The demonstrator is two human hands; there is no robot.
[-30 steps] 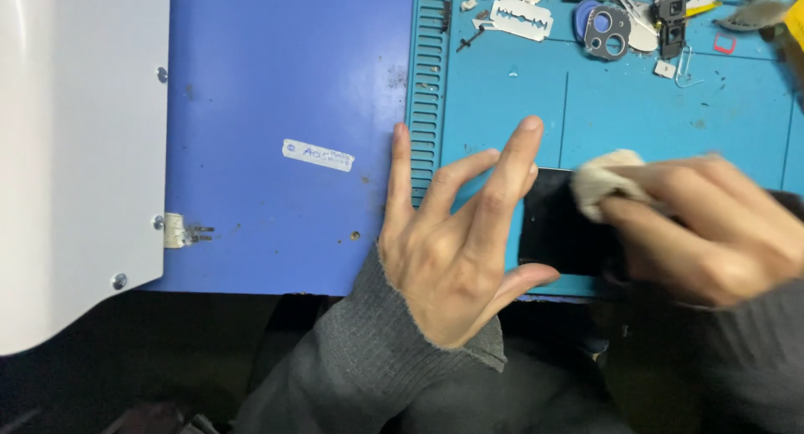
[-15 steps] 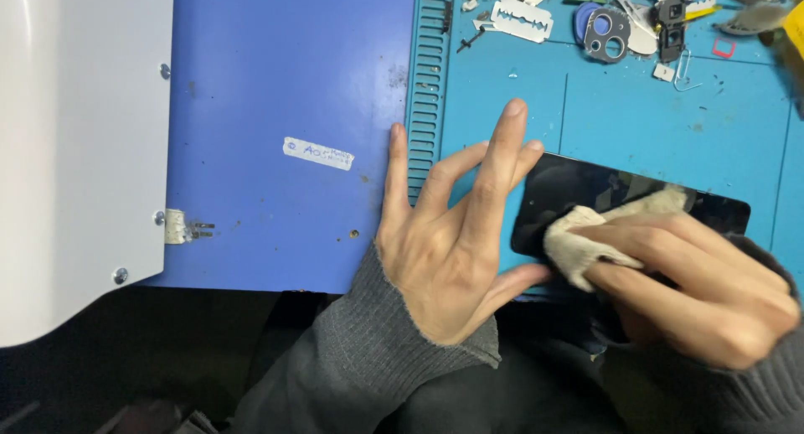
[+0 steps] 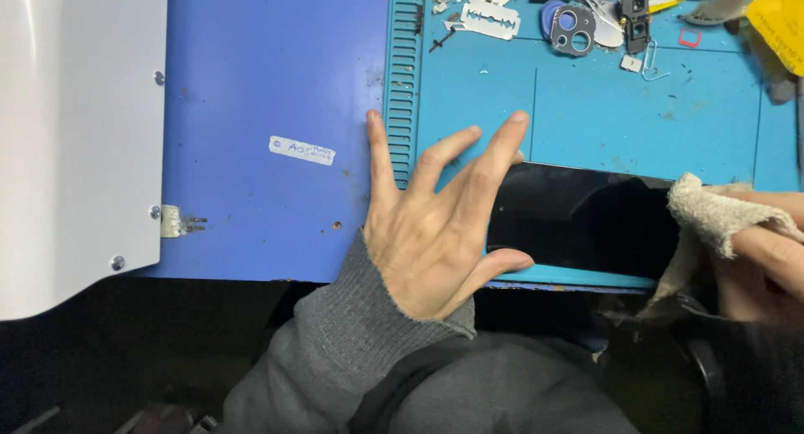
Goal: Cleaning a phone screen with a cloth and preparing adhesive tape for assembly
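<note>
left hand (image 3: 435, 233) splayed flat, pinning the black phone screen (image 3: 578, 220) just right of its fingertips. right hand (image 3: 766, 250) clenched on a beige cloth (image 3: 708, 216) at the screen's right end. looks mid-wipe, glass mostly clean already.

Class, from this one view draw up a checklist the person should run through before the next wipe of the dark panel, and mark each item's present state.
1. Left hand steadies the dark panel: ok, fingers lie on its left end.
2. Cloth gripped in right hand: ok.
3. Cloth touching the panel: ok, at its right end.
4. Panel fully on the blue mat: ok.
5. Razor blade apart from the panel: ok.
6. Panel smear-free: cannot tell.
</note>
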